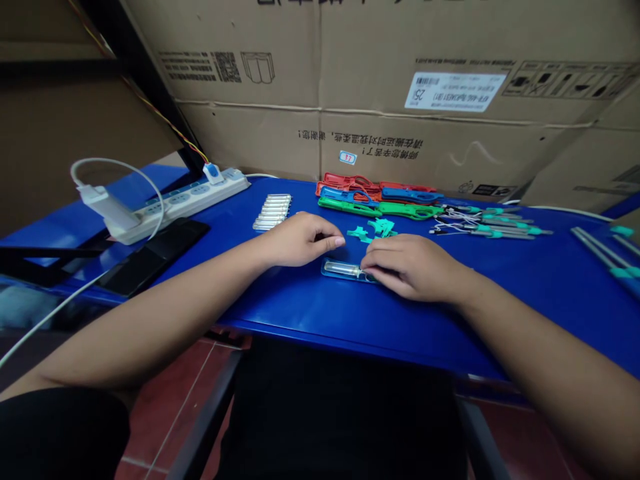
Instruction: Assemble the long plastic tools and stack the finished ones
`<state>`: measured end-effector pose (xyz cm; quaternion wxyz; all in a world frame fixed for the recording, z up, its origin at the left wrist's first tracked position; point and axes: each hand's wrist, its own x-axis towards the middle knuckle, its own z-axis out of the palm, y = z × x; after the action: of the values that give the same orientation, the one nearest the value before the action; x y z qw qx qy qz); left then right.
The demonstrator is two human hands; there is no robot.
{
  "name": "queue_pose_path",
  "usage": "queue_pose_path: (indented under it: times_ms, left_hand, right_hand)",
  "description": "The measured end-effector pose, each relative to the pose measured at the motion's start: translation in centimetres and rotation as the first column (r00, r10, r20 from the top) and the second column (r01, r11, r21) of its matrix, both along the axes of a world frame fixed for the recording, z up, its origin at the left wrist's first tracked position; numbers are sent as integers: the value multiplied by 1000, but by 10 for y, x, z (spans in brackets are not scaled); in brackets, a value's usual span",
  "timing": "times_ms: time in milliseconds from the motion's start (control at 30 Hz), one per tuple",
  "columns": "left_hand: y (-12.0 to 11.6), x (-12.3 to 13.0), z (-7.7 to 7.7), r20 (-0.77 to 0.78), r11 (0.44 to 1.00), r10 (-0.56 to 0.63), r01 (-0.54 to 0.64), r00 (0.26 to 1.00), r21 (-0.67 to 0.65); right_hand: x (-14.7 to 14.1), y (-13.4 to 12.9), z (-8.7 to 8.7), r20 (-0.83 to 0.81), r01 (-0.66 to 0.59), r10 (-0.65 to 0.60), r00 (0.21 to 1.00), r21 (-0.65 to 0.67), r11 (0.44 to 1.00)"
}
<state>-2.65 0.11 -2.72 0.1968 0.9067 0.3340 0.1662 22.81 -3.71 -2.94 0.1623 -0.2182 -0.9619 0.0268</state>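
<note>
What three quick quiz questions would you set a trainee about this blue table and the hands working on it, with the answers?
1. Which one touches the clear tube in its blue holder: the left hand or the right hand?
2. True or false: the white power strip sits on the blue table to the left of both hands.
3. Fill in the gap: the long plastic pieces along the back of the table are red, blue and ____.

Key: 1. The right hand. 2. True. 3. Green.
</note>
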Motion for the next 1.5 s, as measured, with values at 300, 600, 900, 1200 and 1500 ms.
queue_pose_path:
  times_ms: [300,600,900,1200,1500]
  left_hand:
    - [-6,5,-4,1,995,-83,83,997,-46]
    - [-7,15,-15,23,980,-67,70,997,-185]
    - [-6,15,-16,14,980,-62,63,998,-190]
    - [-6,15,-15,11,981,-78,79,997,-178]
    - [-7,14,-17,47,972,-147,153,988,-180]
  right_hand:
    - [-1,2,-4,44,-11,12,999,-12,1000]
    - [-6,2,-5,140,-4,-10,990,97,995]
    - [3,-4,3,97,16,-29,995,139,990]
    - [-4,-15,9,313,53,-72,947,69,996]
    - [12,-8,17,102,276,-262,960,-170,946]
